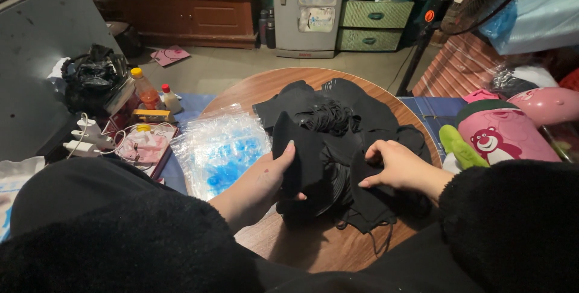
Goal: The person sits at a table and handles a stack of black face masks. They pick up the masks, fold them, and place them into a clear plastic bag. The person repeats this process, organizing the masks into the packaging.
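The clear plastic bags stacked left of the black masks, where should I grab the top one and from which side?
Take the top of the clear plastic bags at its near right corner, beside the left hand. The stack lies flat on the round table, fanned slightly so its edges overhang, so a thumb-and-finger pinch from the right should probably lift one sheet without reaching over the black masks.

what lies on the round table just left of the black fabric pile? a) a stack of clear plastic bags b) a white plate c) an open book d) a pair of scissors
a: a stack of clear plastic bags, showing blue through the film, lies on the round wooden table beside the black fabric pile, next to the left hand that grips a black piece.
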